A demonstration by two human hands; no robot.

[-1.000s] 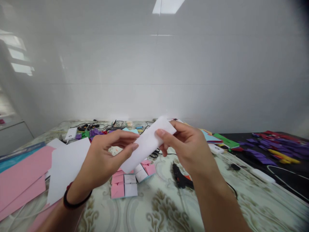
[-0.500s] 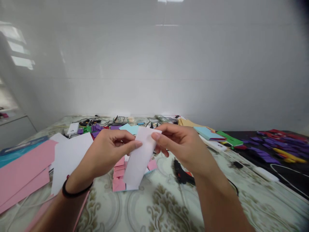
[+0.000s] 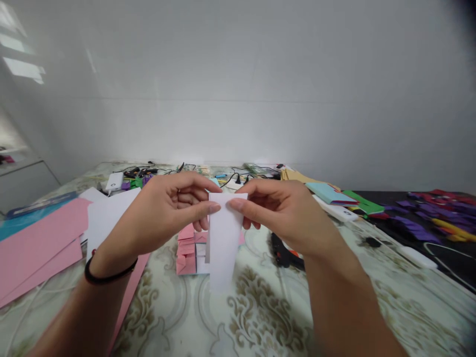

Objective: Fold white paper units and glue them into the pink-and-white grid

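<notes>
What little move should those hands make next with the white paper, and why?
Perhaps nudge the side edges of the white paper strip into line. The left hand and right hand both pinch it near the top, and a greyer layer peeks out at its left, so it looks doubled and slightly uneven.

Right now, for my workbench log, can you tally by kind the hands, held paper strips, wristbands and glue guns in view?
Hands (left hand, right hand): 2
White paper strip, held: 1
Black wristband: 1
Black glue gun: 1
Total: 5
</notes>
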